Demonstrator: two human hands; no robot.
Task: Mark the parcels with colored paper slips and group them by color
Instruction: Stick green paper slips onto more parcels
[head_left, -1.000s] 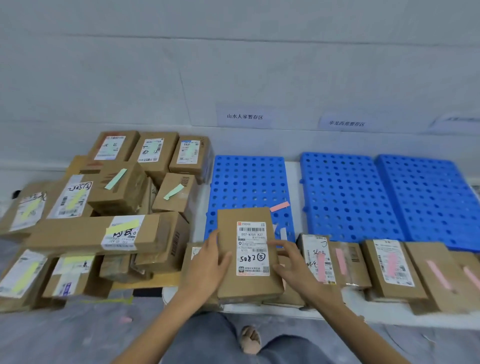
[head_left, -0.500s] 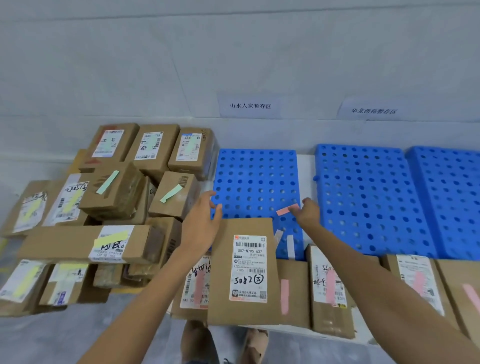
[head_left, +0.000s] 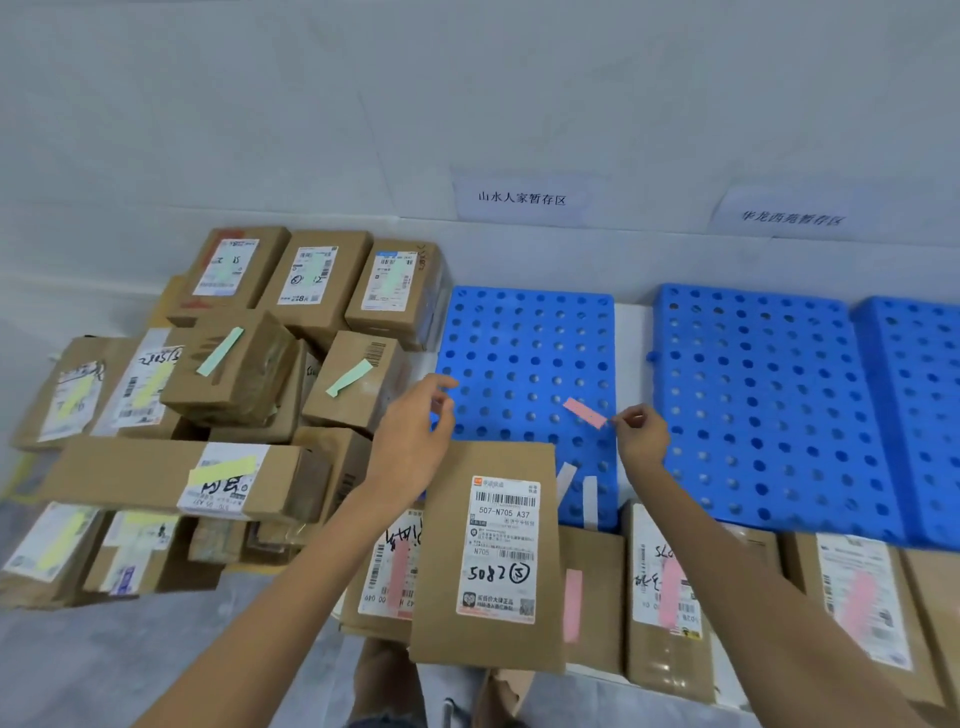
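A brown parcel (head_left: 491, 556) with a white label and no slip lies on top of the row of pink-marked parcels (head_left: 667, 597) at the near edge. My right hand (head_left: 641, 431) pinches the end of a pink paper slip (head_left: 585, 413) and holds it just above the left blue perforated tray (head_left: 530, 358). My left hand (head_left: 413, 436) hovers by the parcel's far left corner, fingers loosely curled and holding nothing. Two white strips (head_left: 576, 486) lie on the tray beside the parcel.
A pile of parcels with green slips (head_left: 291, 322) and yellow slips (head_left: 171, 473) fills the left side. Two more blue trays (head_left: 779, 415) lie to the right. Paper signs (head_left: 522, 197) hang on the white wall behind.
My hands left the unmarked parcel lying on the row. The right hand reached to the tray and took the pink slip, now lifted at its end; the left hand rose beside the parcel.
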